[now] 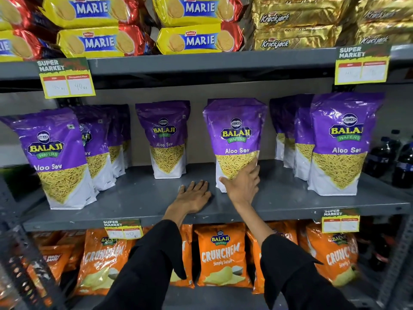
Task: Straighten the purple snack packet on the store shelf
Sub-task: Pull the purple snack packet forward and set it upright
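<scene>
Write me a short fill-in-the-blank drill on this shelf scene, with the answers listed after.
1. The right hand touches the lower front of a purple packet labelled Aloo ____.
2. The left hand lies flat, palm down, on the grey ____.
3. The orange packets on the level below read ____.
4. The yellow packs on the level above read ____.

Missing words: Sev; shelf; Crunchem; Marie
</scene>
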The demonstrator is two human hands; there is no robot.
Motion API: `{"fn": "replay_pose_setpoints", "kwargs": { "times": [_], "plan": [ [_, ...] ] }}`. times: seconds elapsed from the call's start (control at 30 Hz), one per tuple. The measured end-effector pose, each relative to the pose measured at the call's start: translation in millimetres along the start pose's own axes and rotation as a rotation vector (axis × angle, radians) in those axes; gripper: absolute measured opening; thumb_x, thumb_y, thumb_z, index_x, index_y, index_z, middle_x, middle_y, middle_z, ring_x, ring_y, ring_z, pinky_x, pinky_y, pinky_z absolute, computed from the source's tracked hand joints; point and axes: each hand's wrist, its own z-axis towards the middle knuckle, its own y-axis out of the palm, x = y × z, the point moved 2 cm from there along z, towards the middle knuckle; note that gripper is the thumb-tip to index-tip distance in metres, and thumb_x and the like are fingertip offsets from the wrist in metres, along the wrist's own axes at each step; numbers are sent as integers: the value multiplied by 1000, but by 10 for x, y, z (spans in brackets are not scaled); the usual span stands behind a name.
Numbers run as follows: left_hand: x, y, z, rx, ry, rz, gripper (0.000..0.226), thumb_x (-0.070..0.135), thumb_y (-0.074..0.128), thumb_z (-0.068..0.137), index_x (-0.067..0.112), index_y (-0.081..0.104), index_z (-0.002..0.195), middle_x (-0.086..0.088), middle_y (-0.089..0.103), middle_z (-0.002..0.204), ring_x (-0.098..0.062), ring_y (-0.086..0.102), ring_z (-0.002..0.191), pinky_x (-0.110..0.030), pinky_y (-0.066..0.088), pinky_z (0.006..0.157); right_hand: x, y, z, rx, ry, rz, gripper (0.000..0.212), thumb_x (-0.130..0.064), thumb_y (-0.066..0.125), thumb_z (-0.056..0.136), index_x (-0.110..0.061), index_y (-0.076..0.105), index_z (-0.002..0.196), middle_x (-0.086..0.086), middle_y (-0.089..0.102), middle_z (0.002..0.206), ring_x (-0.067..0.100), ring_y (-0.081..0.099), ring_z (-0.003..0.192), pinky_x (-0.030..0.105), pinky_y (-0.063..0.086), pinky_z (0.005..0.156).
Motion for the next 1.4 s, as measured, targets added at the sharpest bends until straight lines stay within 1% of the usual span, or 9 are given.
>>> {"fn": "replay_pose_setpoints", "kwargs": {
  "times": [0.33, 0.53, 0.6, 0.67, 0.73, 0.83, 0.97, 1.17, 1.4],
  "plan": [
    [3, 12, 13, 6, -9, -14, 62, 47, 14, 104, 25, 4, 161, 1, 1, 170, -26, -1, 157, -53, 1, 125, 122, -355, -459, 50, -29, 15, 129, -39, 90, 67, -15, 1, 157, 20, 20, 162, 44, 26, 145, 66, 32, 108],
    [-4, 20, 11, 7, 1, 8, 63, 49, 17, 104, 24, 6, 161, 0, 1, 170, -28, 0, 157, -55, 3, 124, 170, -484, -632, 74, -58, 12, 127, -46, 88, 66, -17, 3, 157, 17, 20, 162, 42, 27, 146, 66, 33, 107],
    [-5, 5, 11, 10, -1, -17, 61, 48, 19, 104, 25, 10, 160, 0, 3, 170, -28, 2, 157, -54, 3, 124, 178, -517, -645, 64, -62, 3, 128, -52, 87, 65, -18, 2, 156, 17, 19, 162, 42, 26, 146, 67, 34, 106],
    [-15, -9, 5, 1, 0, -46, 62, 49, 23, 104, 25, 14, 160, 0, 5, 170, -28, 3, 157, -53, 4, 124, 204, -551, -653, 55, -68, 9, 132, -62, 83, 62, -21, 0, 156, 16, 18, 163, 41, 25, 146, 68, 35, 106],
    [-26, -12, -10, -10, 12, -62, 64, 52, 25, 103, 25, 15, 160, -2, 5, 170, -28, 2, 157, -52, 4, 125, 235, -583, -661, 39, -98, 38, 136, -70, 80, 60, -25, -4, 156, 14, 14, 164, 38, 20, 149, 68, 33, 108],
    [-1, 14, -57, 3, 26, -40, 64, 52, 23, 103, 24, 13, 160, -2, 4, 170, -27, 2, 157, -53, 4, 125, 280, -586, -652, -19, -144, 56, 139, -61, 85, 61, -24, -9, 156, 14, 8, 166, 37, 13, 152, 65, 30, 112],
    [34, 28, -98, 28, 9, -28, 64, 51, 22, 103, 24, 11, 161, -1, 3, 170, -26, 1, 157, -53, 4, 126, 299, -539, -637, -31, -160, 81, 133, -46, 88, 68, -23, -9, 156, 17, 6, 166, 40, 13, 152, 65, 29, 115],
    [47, 26, -131, 38, 4, -32, 65, 53, 20, 102, 26, 10, 160, -1, 3, 170, -25, 2, 157, -52, 4, 126, 264, -467, -541, -40, -154, 91, 130, -45, 86, 72, -16, -8, 158, 22, 4, 165, 42, 11, 152, 61, 29, 117],
    [65, 13, -177, 36, 2, -36, 64, 52, 18, 103, 25, 9, 161, -1, 3, 170, -24, 1, 157, -51, 3, 127, 251, -418, -374, -71, -139, 113, 133, -41, 88, 70, -12, -8, 158, 26, 4, 164, 44, 9, 152, 55, 23, 120]
  ]
}}
